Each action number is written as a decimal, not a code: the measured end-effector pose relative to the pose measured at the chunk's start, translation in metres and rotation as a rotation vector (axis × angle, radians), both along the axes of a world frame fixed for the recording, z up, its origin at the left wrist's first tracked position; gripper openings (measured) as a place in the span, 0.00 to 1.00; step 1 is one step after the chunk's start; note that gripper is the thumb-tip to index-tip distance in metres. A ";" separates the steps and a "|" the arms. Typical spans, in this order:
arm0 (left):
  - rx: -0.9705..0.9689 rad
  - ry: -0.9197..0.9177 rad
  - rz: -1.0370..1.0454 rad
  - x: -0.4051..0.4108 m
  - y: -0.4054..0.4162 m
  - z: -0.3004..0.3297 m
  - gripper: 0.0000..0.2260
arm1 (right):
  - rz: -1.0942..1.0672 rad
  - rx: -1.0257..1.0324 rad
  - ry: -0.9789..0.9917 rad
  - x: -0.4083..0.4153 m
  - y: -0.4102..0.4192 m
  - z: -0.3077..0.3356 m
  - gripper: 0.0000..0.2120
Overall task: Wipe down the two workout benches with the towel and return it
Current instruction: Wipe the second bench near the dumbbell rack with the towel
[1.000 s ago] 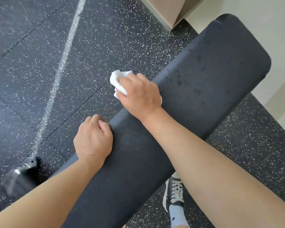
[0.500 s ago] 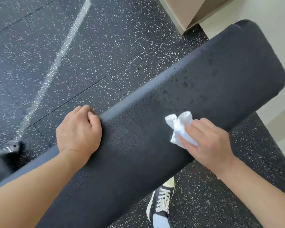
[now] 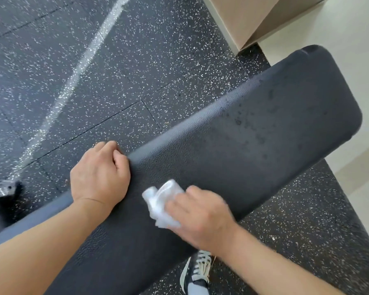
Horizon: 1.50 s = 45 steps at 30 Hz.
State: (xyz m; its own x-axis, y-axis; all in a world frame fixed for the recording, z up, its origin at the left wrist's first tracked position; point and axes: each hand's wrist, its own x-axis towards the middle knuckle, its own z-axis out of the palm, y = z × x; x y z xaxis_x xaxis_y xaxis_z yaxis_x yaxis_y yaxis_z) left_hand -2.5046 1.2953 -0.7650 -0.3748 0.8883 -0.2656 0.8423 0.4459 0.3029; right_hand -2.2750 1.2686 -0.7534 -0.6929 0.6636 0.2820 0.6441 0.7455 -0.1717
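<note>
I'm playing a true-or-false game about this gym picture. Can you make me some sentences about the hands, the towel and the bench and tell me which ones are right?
1. The right hand holds a white towel against the black bench pad. True.
2. The left hand is holding a spray bottle. False: it grips the far edge of the bench pad and holds nothing else.
3. Dark wet-looking spots show on the pad near its far end. True.
4. The towel is lying on the floor. False: it is on the pad, under the right hand's fingers.
5. A laced sneaker shows below the bench on the speckled floor. True.
</note>
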 end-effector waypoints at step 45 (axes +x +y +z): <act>0.038 0.012 -0.011 -0.001 -0.002 -0.004 0.13 | -0.706 -0.133 0.088 0.054 0.162 0.003 0.18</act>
